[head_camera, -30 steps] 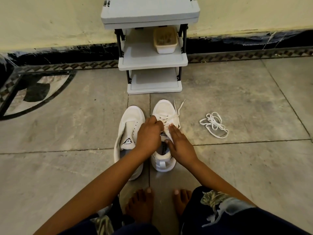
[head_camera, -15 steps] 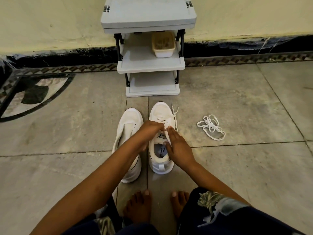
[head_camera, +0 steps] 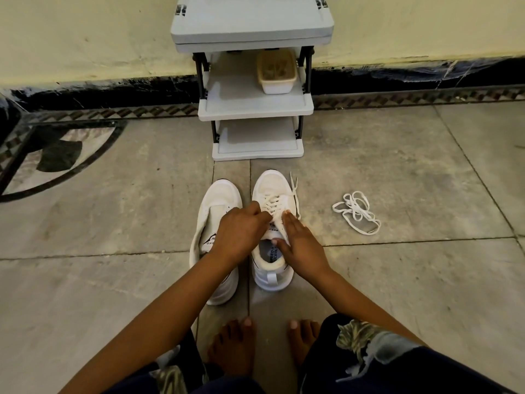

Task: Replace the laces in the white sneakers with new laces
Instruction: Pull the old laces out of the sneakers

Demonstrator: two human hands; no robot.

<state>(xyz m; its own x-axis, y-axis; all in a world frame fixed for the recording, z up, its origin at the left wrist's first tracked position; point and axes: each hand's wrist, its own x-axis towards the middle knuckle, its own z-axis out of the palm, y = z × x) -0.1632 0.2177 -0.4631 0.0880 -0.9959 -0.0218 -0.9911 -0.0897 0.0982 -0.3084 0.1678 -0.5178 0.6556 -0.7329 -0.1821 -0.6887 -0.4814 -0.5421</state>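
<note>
Both hands work the right white laced sneaker (head_camera: 271,223): left hand (head_camera: 241,234) curled, pinching its lace; right hand (head_camera: 301,245) flat, fingers extended on the tongue.

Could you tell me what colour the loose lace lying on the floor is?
White; the loose lace shows clearly in the head view.

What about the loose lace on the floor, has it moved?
No. The loose lace lies in the same spot, just beyond the floor joint.
</note>
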